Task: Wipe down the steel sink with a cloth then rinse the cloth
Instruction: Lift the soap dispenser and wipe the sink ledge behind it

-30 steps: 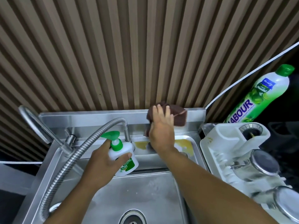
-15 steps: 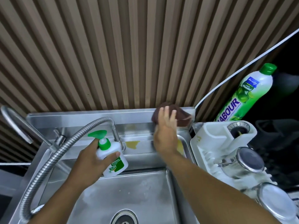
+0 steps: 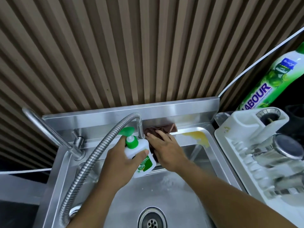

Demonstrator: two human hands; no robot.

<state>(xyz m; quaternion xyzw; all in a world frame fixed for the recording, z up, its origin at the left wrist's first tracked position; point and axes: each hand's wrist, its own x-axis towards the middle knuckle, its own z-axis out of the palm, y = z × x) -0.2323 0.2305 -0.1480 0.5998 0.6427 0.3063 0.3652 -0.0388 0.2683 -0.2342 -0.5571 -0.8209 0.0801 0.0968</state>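
Two bare hands are working at one steel sink (image 3: 164, 193). The left hand (image 3: 120, 163) is gripping one white plastic pump bottle (image 3: 141, 158) with a green pump head, its fingers curled round the body. I cannot tell whether the bottle's base is touching the steel. The right hand (image 3: 166, 149) is pressing one dark brown cloth (image 3: 164, 128) onto the sink's back ledge, with its fingers (image 3: 160, 134) lying straight and flat on the fabric and not curling round it. The cloth is lying bunched just right of the hose's base, and one corner is sticking out beyond the fingertips toward the backsplash.

One yellow stain (image 3: 197, 135) is showing on the ledge to the right of the cloth, apart from it. One round drain (image 3: 152, 218) is sitting in the basin floor. Two spouts are rising at the back left: one rigid curved steel tap (image 3: 46, 129) and one flexible ribbed steel hose (image 3: 92, 155) arching over to the ledge.

One white plastic dish rack (image 3: 228, 135) is standing on the counter just beside the sink's right edge, holding one clearly visible steel cup (image 3: 279, 147); the other steel pieces there are too blurred to count. One green-and-white detergent bottle (image 3: 269, 79) is leaning behind the rack.
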